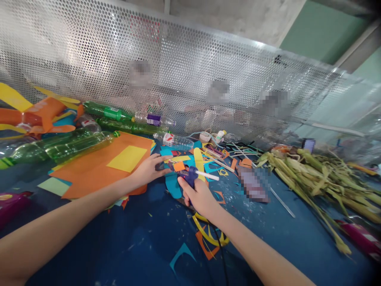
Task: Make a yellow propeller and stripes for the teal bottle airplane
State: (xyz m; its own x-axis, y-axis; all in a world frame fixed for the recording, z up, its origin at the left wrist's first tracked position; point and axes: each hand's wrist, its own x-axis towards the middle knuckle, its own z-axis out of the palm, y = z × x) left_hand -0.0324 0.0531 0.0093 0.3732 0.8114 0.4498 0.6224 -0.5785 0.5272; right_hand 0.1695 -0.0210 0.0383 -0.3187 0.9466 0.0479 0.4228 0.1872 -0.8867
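Note:
My right hand (202,196) is wrapped round a dark blue glue gun (189,174). A white glue stick (210,175) juts from its back end, and an orange patch shows on top. The nozzle points left, towards my left hand (151,169). That hand's thumb and fingers close round the near-middle edge of a paper flower with blue and yellow petals (174,186); its centre is mostly hidden by the gun and my fingers. A black cord (222,254) trails from the gun towards me.
Orange and yellow paper sheets (98,171) lie left, beside green plastic bottles (77,147). Paper scraps (208,242) and a yellow ring litter the blue table (133,246). Dried corn husks (321,178) are heaped right. A perforated metal screen (184,67) stands behind, with people beyond it.

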